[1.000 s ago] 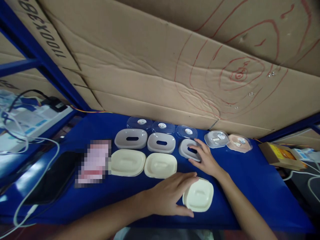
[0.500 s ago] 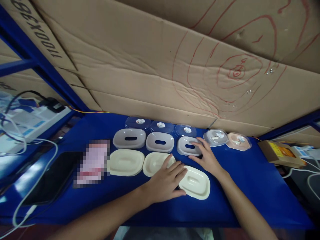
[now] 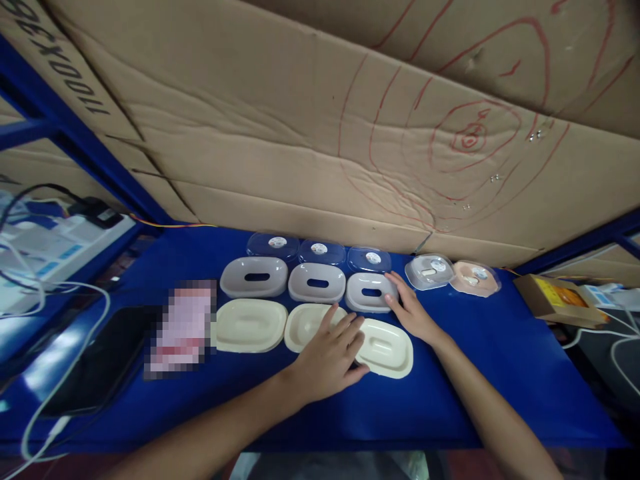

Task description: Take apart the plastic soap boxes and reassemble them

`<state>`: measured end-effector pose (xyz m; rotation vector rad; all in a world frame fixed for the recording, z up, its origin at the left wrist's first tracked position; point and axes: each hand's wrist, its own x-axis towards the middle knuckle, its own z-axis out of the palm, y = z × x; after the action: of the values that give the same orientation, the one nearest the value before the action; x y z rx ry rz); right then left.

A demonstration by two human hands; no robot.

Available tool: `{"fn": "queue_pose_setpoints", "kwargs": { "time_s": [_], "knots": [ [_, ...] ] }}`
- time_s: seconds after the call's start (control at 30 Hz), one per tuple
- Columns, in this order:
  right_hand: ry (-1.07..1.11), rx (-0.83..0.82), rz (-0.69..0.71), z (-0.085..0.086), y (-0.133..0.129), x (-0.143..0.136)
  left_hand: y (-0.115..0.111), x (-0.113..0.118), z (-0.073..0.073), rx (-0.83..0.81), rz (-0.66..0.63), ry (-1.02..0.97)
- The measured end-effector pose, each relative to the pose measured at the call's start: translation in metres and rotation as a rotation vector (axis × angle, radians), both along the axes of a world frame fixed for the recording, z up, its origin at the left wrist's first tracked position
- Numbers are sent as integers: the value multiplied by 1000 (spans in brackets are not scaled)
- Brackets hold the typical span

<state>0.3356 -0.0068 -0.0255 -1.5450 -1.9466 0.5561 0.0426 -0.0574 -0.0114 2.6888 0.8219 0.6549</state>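
Three grey oval soap dishes with slotted bases stand in a row: one left (image 3: 231, 280), one middle (image 3: 296, 285), one right (image 3: 354, 297). My right hand (image 3: 414, 313) has thumb and fingers around the right end of the right-hand dish. In front lie three cream oval trays: the left one (image 3: 250, 323), the middle one (image 3: 303, 327), and the right one (image 3: 387, 347). My left hand (image 3: 330, 360) is open, fingers spread, over the middle tray and the left end of the right tray. It partly hides both.
Three clear lids with round stickers (image 3: 273, 245) lie behind the dishes. A grey covered dish (image 3: 429, 272) and a pink one (image 3: 475, 277) stand at the back right. A cardboard box (image 3: 560, 300) is farther right. A blurred pink packet (image 3: 185, 327), black device (image 3: 107, 360) and white cables (image 3: 30, 400) lie left.
The right-hand cream tray has slid away from me, nearer the dish row, and straightened. The right-hand grey dish has shifted slightly left with my right hand at its end.
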Motion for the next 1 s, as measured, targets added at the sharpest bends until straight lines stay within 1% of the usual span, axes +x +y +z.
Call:
{"fn": "queue_pose_setpoints", "kwargs": {
  "time_s": [0.07, 0.17, 0.3, 0.43, 0.57, 0.63, 0.7, 0.8, 0.9, 1.0],
  "knots": [
    [-25, -4, 12, -2, -1, -3, 1, 0, -1, -7, -2, 3],
    [-54, -2, 17, -1, -1, -6, 2, 0, -2, -17, -11, -3],
    [-81, 2, 9, 2, 0, -9, 2, 2, -1, 20, -5, 4],
    [-86, 20, -52, 2, -1, -13, 3, 3, -1, 62, 10, 53],
    [-77, 39, -136, 1, -3, -16, 5, 4, -3, 30, 26, 14],
    [-76, 38, -152, 0, -2, -17, 6, 4, -4, 33, 33, 9],
    [-80, 28, -146, -1, -2, -17, 7, 4, -5, 70, 48, 30],
    [-92, 8, -122, -1, -1, -16, 8, 3, -5, 176, 61, 77],
    [-107, -1, -100, -2, -1, -15, 8, 2, -5, 261, 28, 111],
    [-125, 8, -73, -4, -1, -16, 7, 2, -4, 287, -10, 123]
  ]
}}
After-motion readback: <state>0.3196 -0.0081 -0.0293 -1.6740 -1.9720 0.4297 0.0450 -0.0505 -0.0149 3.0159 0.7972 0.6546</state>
